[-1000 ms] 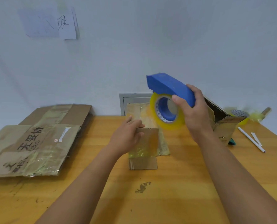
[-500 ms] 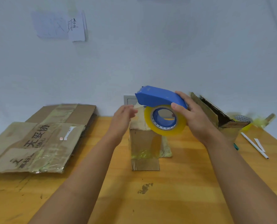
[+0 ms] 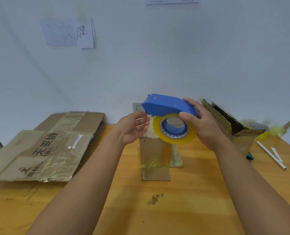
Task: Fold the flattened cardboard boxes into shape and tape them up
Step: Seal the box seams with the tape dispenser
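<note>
While the right hand (image 3: 203, 126) grips the blue tape dispenser (image 3: 168, 107) above the small cardboard box (image 3: 155, 150) standing mid-table (image 3: 174, 209), the left hand (image 3: 132, 129) hovers beside its nose, fingers loosely curled, holding nothing. Flattened boxes (image 3: 44, 148) lie off left.

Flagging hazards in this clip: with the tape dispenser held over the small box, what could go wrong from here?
1. The left hand reaches toward the front edge of the tape dispenser; if a cutter sits there, fingertips could get nicked.
2. Neither hand steadies the small upright box, so pressing tape on might tip it.
3. The right hand grips only the dispenser's rear, so it could twist.
</note>
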